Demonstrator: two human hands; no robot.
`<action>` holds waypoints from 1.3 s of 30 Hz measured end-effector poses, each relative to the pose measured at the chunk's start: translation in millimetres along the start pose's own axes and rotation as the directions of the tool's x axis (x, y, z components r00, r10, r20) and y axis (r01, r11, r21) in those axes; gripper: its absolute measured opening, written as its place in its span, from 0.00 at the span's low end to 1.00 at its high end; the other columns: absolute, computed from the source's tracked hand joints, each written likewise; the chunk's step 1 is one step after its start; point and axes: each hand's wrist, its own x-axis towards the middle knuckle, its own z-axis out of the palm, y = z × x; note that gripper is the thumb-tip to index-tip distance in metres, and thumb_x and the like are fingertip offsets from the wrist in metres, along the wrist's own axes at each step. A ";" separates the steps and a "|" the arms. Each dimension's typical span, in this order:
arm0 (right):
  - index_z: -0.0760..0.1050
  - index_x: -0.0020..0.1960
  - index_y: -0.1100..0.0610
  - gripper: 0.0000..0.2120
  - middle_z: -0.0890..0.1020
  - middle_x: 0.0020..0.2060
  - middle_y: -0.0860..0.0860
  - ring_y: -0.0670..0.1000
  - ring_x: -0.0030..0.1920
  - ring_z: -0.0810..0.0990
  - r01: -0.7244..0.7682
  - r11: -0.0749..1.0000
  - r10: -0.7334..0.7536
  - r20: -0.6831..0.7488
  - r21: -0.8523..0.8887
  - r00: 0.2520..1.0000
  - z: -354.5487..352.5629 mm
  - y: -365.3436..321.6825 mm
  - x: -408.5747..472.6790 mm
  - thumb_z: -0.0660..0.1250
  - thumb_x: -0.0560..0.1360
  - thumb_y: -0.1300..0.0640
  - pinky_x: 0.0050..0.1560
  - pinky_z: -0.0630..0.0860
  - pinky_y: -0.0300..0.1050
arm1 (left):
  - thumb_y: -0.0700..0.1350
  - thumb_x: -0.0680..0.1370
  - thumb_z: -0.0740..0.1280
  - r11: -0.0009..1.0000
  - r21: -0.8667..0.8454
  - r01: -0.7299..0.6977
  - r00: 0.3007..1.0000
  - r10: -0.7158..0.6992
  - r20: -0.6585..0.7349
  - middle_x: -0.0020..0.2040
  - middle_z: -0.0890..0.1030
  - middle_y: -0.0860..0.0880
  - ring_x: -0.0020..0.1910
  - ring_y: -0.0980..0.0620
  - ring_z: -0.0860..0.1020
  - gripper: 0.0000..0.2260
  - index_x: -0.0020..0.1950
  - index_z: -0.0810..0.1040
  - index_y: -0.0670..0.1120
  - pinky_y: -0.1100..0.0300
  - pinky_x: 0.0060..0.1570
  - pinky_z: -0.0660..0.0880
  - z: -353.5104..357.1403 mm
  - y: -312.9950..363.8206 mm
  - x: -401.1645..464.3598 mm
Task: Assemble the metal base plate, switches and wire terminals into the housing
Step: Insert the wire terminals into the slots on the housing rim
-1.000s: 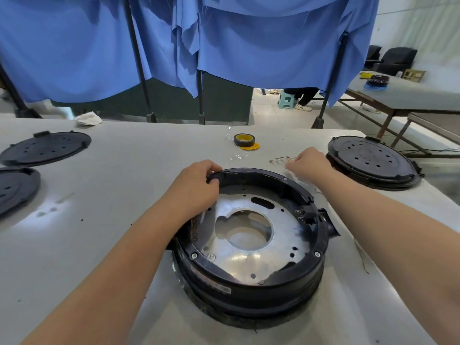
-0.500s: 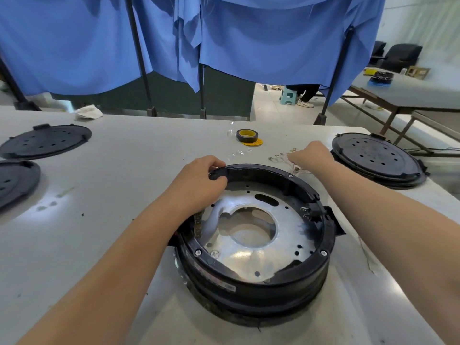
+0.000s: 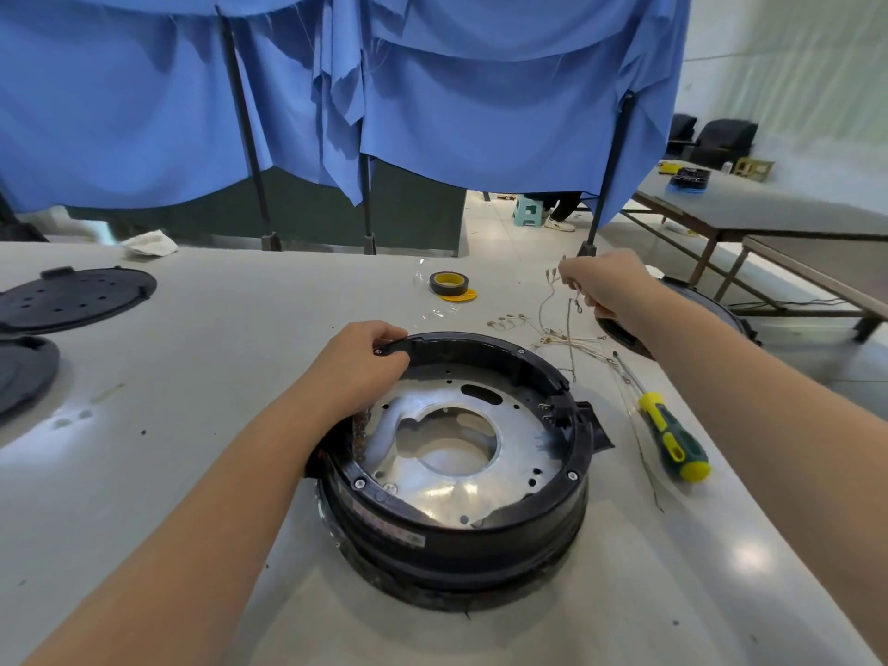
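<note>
The housing (image 3: 451, 473), a black ring-shaped shell, sits on the white table (image 3: 192, 377) directly in front of the person. The metal base plate (image 3: 456, 454) already lies inside it, flat on the floor of the shell, so that step appears complete; whether it is screwed down cannot be told. The left hand (image 3: 358, 362) grips the far-left rim of the housing, fingers curled over the edge, steadying it. The right hand (image 3: 603, 286) is raised above the table beyond the housing and pinches a bundle of thin wire terminals (image 3: 560, 319), whose loose ends trail down to the table surface (some ring lugs lie just beside the rim). A small fitting with metal tabs (image 3: 548, 413) shows at the right inner wall, possibly a switch already seated; this is uncertain. The wiring is not yet in the housing, so its routing and connection remain, and probably fastening too. A screwdriver (image 3: 670, 437) with a green and yellow handle lies to the right of the housing, untouched.
</note>
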 end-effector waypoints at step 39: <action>0.81 0.38 0.49 0.13 0.82 0.33 0.42 0.39 0.34 0.79 0.629 0.773 -0.589 0.276 -0.081 0.759 -5.7 -27.9 -162.7 0.67 0.71 0.40 0.39 0.75 0.39 | 0.39 0.76 0.63 0.764 -0.581 0.281 0.756 0.197 0.625 0.57 0.83 0.40 0.53 0.41 0.83 0.17 0.65 0.74 0.43 0.55 0.44 0.81 -66.0 47.9 -29.9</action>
